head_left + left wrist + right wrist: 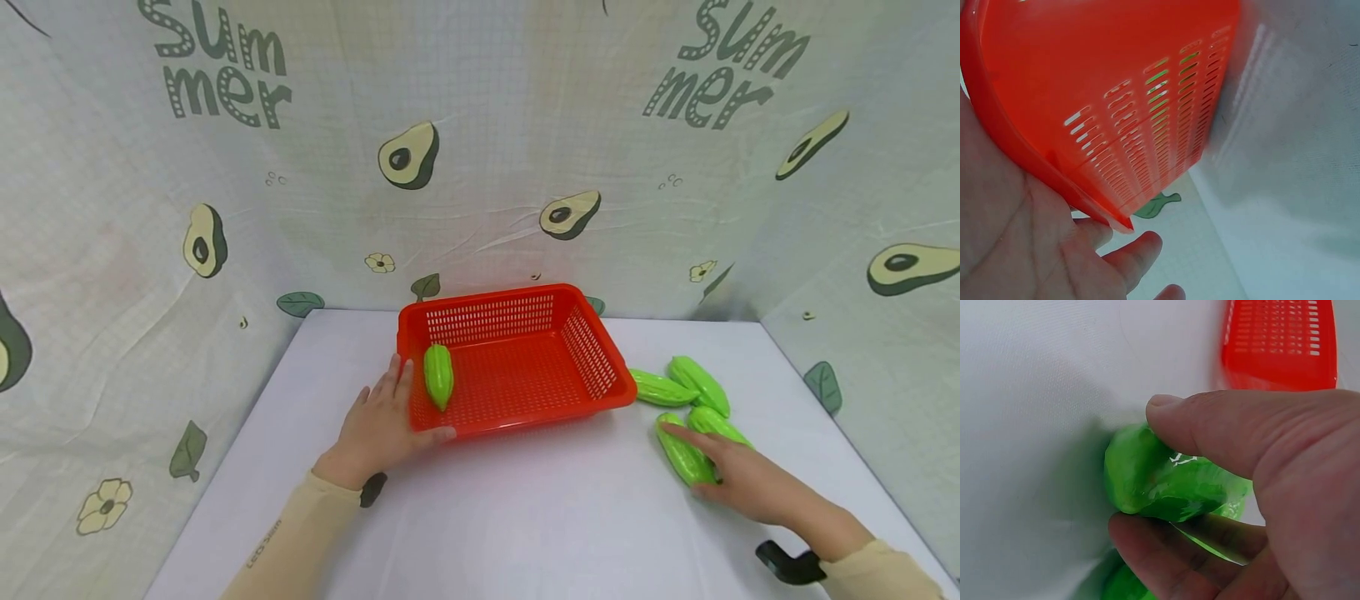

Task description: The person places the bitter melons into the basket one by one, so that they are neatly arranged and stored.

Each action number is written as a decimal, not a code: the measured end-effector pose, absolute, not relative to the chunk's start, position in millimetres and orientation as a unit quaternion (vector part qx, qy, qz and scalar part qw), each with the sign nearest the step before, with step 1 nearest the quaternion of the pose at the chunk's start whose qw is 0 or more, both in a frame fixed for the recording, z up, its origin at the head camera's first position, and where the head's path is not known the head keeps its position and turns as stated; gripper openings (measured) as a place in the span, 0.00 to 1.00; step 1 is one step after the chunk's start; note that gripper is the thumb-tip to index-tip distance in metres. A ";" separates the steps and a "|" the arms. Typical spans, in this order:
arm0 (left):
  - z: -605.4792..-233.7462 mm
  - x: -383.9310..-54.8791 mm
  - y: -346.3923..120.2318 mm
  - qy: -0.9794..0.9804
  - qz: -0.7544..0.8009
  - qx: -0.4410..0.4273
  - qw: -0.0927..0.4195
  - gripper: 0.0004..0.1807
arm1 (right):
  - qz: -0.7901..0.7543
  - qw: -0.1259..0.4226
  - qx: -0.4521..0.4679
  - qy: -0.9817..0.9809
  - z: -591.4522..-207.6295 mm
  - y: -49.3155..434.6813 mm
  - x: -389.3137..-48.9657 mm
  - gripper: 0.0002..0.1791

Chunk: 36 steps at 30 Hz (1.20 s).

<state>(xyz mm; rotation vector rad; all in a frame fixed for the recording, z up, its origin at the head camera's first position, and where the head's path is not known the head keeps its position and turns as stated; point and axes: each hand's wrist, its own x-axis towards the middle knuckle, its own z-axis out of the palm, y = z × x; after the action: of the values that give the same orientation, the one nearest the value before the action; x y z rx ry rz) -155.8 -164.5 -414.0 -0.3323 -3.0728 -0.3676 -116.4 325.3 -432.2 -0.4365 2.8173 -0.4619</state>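
My right hand (750, 479) holds a green ridged gourd (681, 452) on the table, to the right of the basket. In the right wrist view the thumb (1204, 425) lies along one side of this gourd and the fingers (1166, 556) curl along the other. A red plastic basket (517, 425) stands at the table's middle, with one gourd (438, 377) inside by its left wall. Against the basket's front left corner rests my left hand (381, 425), fingers spread along the left rim and thumb on the front rim. The left wrist view shows the palm against the rim.
Three more green gourds lie beside the held one: one near the basket's right corner (662, 388), one behind (700, 385) and one close at its right (716, 423). A cloth printed with avocados (408, 156) rises around the white table (525, 517) at the back and sides.
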 end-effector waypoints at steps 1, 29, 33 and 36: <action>-413.7 -155.6 -164.6 -0.987 -0.119 -0.106 0.014 0.69 | -0.159 0.128 -0.148 0.968 -431.7 325.4 -115.9 0.49; -410.9 -153.2 -165.2 -0.988 -0.116 -0.103 0.013 0.69 | -0.215 0.111 -0.263 0.934 -304.6 275.4 -164.8 0.49; -410.7 -153.6 -165.0 -0.988 -0.113 -0.106 0.015 0.69 | -0.236 0.155 -0.269 0.921 -292.7 241.9 -193.3 0.46; -413.5 -155.3 -164.9 -0.988 -0.112 -0.105 0.009 0.70 | -0.240 0.186 -0.270 0.914 -290.6 210.6 -216.0 0.46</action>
<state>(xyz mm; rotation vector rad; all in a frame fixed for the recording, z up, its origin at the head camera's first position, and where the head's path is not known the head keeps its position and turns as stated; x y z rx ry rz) -155.3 -164.9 -413.5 -0.3276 -3.0863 -0.3493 -216.0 210.6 -290.6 -0.7615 2.5740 -0.6747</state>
